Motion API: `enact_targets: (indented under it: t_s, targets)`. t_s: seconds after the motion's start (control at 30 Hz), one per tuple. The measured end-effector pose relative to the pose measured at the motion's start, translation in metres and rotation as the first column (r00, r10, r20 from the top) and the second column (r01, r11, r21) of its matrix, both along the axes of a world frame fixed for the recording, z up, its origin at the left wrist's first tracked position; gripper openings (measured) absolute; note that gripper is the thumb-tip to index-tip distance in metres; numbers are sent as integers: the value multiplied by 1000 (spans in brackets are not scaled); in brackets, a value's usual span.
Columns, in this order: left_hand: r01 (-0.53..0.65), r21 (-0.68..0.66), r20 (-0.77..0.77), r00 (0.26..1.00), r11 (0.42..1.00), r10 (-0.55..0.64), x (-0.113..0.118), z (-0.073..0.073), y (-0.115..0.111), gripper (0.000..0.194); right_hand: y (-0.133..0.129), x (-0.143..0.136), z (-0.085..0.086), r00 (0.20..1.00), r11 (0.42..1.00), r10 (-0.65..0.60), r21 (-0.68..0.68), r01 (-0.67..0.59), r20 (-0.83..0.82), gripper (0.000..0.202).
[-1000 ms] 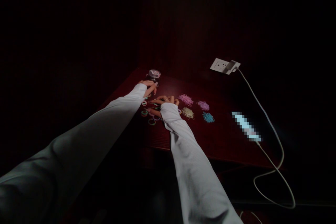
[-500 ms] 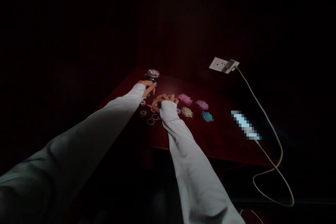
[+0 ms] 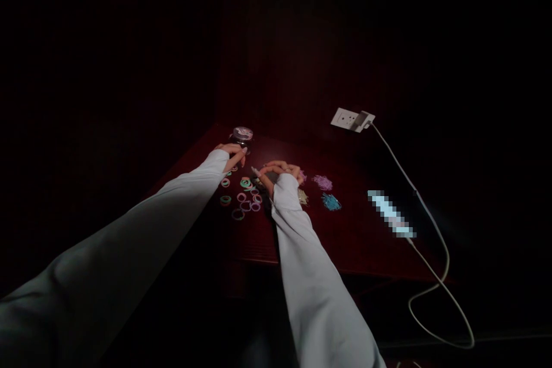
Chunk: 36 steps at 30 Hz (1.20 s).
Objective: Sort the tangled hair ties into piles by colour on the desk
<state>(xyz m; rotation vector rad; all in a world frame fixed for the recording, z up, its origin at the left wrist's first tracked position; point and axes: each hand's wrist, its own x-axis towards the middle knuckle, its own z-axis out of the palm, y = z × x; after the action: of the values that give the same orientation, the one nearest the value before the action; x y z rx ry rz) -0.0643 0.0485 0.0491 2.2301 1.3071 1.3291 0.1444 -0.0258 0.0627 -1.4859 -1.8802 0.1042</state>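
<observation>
My left hand (image 3: 233,155) is beside a round jar with a patterned lid (image 3: 242,134), its fingers loosely bent and apart. No object shows in it. To the right, my right hand (image 3: 280,175) hovers low over the table with thumb and fingers apart, and I see nothing held. Between and below the hands lie several small coloured hair ties: a green and orange cluster (image 3: 246,183), a green ring (image 3: 225,200) and a purple ring (image 3: 255,206). My right hand partly hides a cream pile of small elastic bands (image 3: 304,198) and a pink pile (image 3: 303,175).
Farther right are a purple pile of bands (image 3: 323,182) and a blue pile (image 3: 332,202). A blurred-out phone (image 3: 391,214) lies on the dark red table (image 3: 345,247), its white cable (image 3: 425,207) running to a charger in a wall socket (image 3: 346,119).
My right hand has lifted off the hair ties and opened, uncovering the green and orange cluster. My left hand stays by the jar. The whole view has shifted slightly.
</observation>
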Motion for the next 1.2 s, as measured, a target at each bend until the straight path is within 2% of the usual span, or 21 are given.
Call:
enact_targets:
  t_s: [0.1, 0.2, 0.3, 0.47, 0.7, 0.83, 0.9, 0.97, 1.07, 1.2]
  targets:
    - [0, 4, -2, 1000, 1000, 0, 1, 2, -6, 53, -5, 42, 0, 981, 979, -194, 70, 193, 8, 29]
    - [-21, -5, -16, 1000, 1000, 21, 1, 3, -9, 51, -11, 84, -5, 933, 935, -355, 20, 354, 64, 26]
    - [-54, -20, -22, 998, 998, 54, 1, 2, -10, 50, -17, 110, -12, 914, 918, -375, -72, 389, 155, 27]
    - [-195, -42, -35, 981, 980, 193, -2, 1, -3, 46, -23, 115, -19, 914, 934, -327, -63, 351, 240, 36]
    - [-351, -125, 16, 935, 928, 355, -7, 7, 2, 44, -23, 111, -15, 899, 926, -372, 21, 378, 230, 45]
    - [-396, -131, 36, 914, 909, 403, -6, 8, 1, 43, -19, 91, -8, 895, 915, -401, 29, 403, 195, 36]
    - [-387, -133, 32, 919, 913, 394, -6, 8, 1, 42, -19, 69, -5, 930, 950, -307, 13, 311, 200, 30]
    - [-363, -123, 32, 929, 923, 370, -6, 8, 1, 41, -20, 40, -2, 967, 988, -141, -25, 150, 213, 26]
    - [-356, -118, 34, 931, 927, 362, -5, 9, 0, 40, -14, -9, 2, 973, 997, 51, -68, -37, 223, 24]
    - [-365, -129, 21, 929, 922, 370, -2, 12, -2, 42, 6, -53, 5, 964, 990, 122, -93, -102, 237, 22]
